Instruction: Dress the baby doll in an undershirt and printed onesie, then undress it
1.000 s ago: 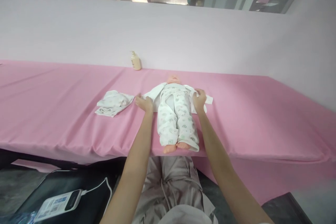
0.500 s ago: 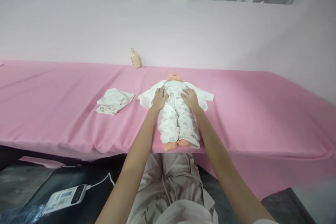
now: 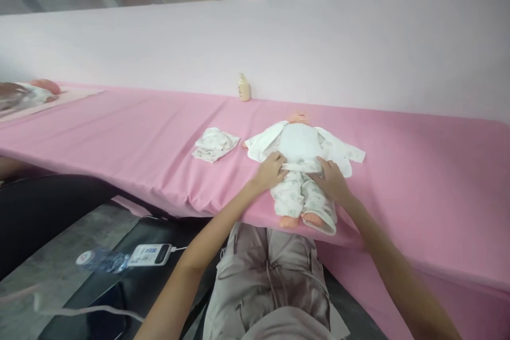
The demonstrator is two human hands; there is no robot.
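A baby doll [image 3: 299,138] lies on its back on the pink-covered table, feet towards me. Its white jacket [image 3: 261,144] is spread open to both sides over a pale torso. White patterned trousers [image 3: 289,199] cover the legs, with the waistband [image 3: 303,166] folded over low on the body. At the band's left end, my left hand [image 3: 271,171] has its fingers curled round the fabric. My right hand [image 3: 331,178] pinches the band at the other end, thumb inward. Both bare doll feet [image 3: 313,220] stick out of the trouser legs.
A crumpled white cloth [image 3: 215,144] lies left of the doll on the pink sheet [image 3: 159,138]. Against the wall stands a cream pump bottle [image 3: 244,88]. Another doll [image 3: 34,93] is at far left. A black seat below holds a water bottle [image 3: 102,260] and a cabled white device [image 3: 150,255].
My hands have closed on the waistband and moved it down towards the feet, baring more of the torso. The view has turned left, bringing the second doll into sight.
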